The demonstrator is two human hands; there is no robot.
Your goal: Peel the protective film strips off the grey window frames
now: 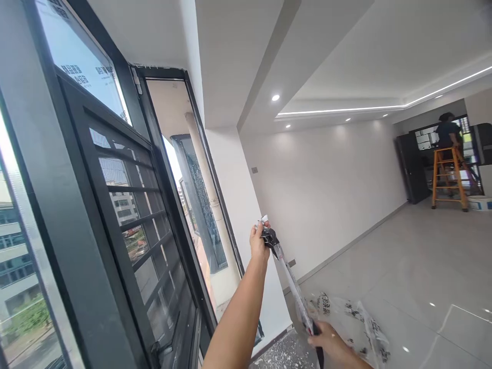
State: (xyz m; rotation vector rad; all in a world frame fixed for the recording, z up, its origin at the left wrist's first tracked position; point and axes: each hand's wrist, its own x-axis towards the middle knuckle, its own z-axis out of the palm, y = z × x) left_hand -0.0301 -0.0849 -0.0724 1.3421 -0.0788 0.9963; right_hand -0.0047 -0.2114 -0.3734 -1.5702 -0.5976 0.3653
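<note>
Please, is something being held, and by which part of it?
A long pole: the left hand at its black upper end, the right hand near its lower end.

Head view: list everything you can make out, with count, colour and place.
Long stick-shaped tool: one, pale shaft, black ends, between both hands
Slatted metal window: one, dark grey, left
Printed plastic sheet: one, clear, floor
Wooden-coloured stepladder: one, orange, far right
Person: one, dark top, at stepladder
Round bucket: one, white and blue, right edge
Round ceiling lights: at least five, white, overhead
Left hand: one, bare, tool's upper end
Right hand: one, bare, tool's lower end
</note>
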